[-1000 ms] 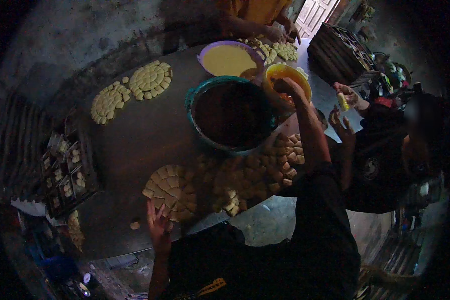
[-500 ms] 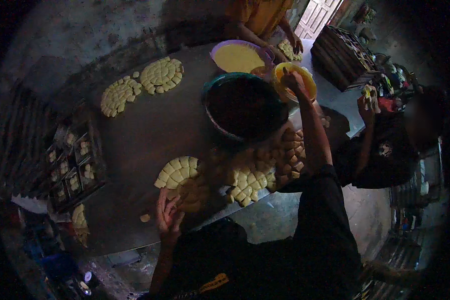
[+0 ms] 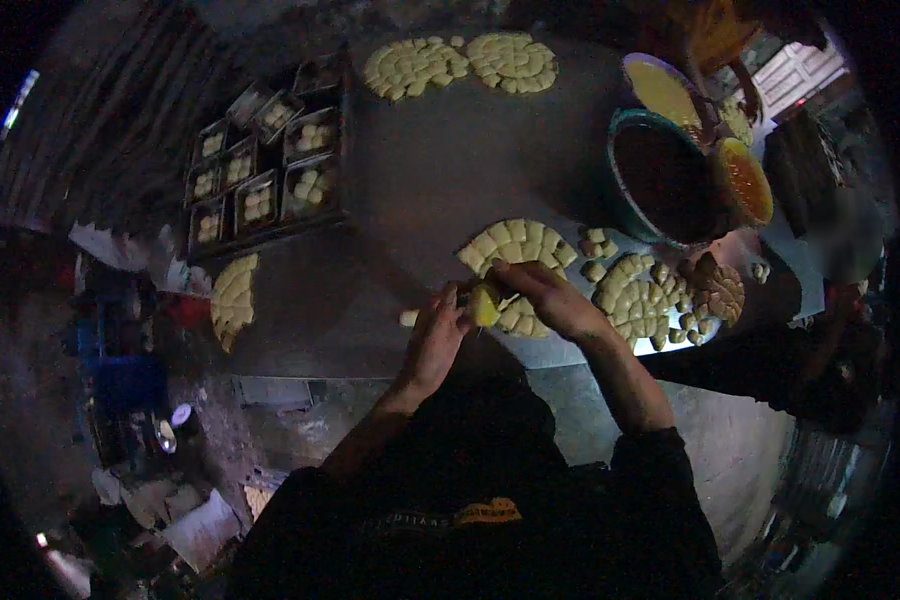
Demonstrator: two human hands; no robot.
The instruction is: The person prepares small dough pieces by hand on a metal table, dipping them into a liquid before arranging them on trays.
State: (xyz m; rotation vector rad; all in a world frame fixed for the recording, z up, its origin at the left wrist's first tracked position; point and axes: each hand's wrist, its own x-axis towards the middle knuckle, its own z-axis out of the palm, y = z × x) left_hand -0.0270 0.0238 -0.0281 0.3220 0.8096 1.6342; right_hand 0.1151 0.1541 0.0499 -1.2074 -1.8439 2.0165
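Observation:
My left hand is closed at the fingertips on a soft yellow lump above the table's near edge. Opposite it, my right hand reaches over with bent fingers, closed around something too dark and small to make out. Just beyond both hands lies a pale dough round cut into pieces, partly covered by my right hand. A small loose dough piece rests beside my left hand. Right of my right hand, more cut dough spreads over the table.
A wooden crate of tins with dough balls stands at left. Two cut dough rounds lie at the far side. A teal tub, a purple-rimmed bowl and a yellow bowl with orange contents stand at right, near other people.
My right hand has left the yellow bowl and come to my left hand, over the dough round. A yellow lump now shows between the hands. The view has swung left.

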